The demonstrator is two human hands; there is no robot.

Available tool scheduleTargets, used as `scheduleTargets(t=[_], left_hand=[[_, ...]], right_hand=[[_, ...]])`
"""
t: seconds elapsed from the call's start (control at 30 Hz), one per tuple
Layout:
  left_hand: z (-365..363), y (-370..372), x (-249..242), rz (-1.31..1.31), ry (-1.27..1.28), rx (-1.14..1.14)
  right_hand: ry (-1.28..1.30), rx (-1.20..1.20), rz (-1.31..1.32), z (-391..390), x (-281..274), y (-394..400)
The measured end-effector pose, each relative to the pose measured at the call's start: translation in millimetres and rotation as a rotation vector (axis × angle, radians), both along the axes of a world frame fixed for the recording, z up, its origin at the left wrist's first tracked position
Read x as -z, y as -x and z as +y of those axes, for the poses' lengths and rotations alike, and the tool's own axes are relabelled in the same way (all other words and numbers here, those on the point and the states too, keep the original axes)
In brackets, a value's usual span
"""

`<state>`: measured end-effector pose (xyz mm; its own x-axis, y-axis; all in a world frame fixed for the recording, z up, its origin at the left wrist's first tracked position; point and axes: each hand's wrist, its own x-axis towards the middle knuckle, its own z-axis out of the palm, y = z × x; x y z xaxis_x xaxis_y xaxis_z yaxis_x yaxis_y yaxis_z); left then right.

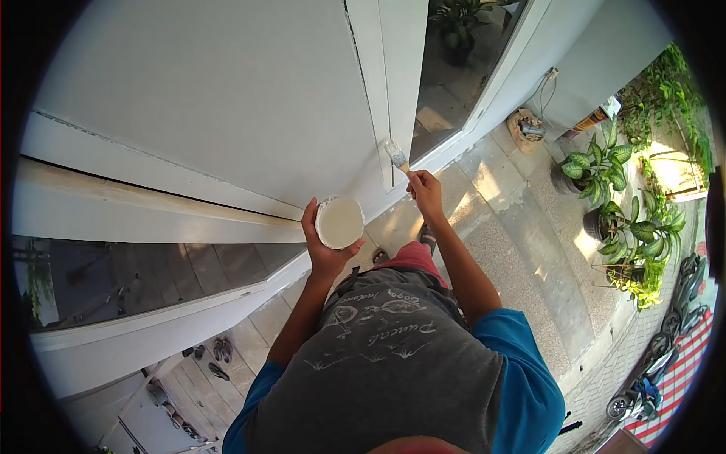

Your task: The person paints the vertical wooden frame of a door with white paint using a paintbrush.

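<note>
My left hand (328, 256) is wrapped round a round tub (340, 222) of pale, cream-coloured paint, its open top facing up. The fingers of my right hand (426, 191) are closed on the handle of a paintbrush (396, 155). White paint coats the brush's head, which is at the pale trim of the wall (370, 98), beside a narrow dark groove. Whether the bristles touch the surface is too small to tell. The tub is below and left of the brush, apart from it.
Glass panes (461, 76) flank the white panel. Potted plants (597, 163) line the right side of the tiled floor (491, 234), near a bag of items (527, 130). Motorbikes (658, 348) stand at the far right. Sandals (222, 349) lie at the lower left.
</note>
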<state>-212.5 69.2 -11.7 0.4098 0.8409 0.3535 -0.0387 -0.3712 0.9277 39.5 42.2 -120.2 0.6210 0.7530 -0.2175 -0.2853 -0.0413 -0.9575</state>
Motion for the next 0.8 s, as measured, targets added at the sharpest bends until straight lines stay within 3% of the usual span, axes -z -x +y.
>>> scheduleTargets(t=[0.17, 0.27, 0.37, 0.5, 0.57, 0.73, 0.8], left_hand=[[4.6, -4.8, -1.5, -0.030, 0.043, -0.022], [5.2, -6.1, -1.6, -0.028, 0.045, -0.029], [5.4, -3.8, 1.4, -0.013, 0.032, -0.031], [6.1, -1.0, 4.9, 0.000, 0.001, -0.032], [5.6, -1.5, 4.2, -0.029, 0.033, -0.005], [5.1, -0.7, 3.8, -0.011, 0.040, -0.007], [4.1, -0.8, 4.9, -0.003, 0.032, -0.003]], right_hand=[[0.095, -0.025, -0.155, 11.1, 13.9, 1.6], [0.263, -0.015, -0.278, 12.6, 60.7, 1.9], [0.400, -0.047, -0.167, 6.4, 82.8, 4.2], [0.303, -0.060, -0.031, 12.1, 23.3, 3.6], [0.225, -0.060, -0.247, 18.7, -19.7, 0.6], [-0.070, 0.021, -0.212, 11.0, -116.6, 9.4], [-0.170, 0.029, -0.196, 14.0, -109.8, 9.1]])
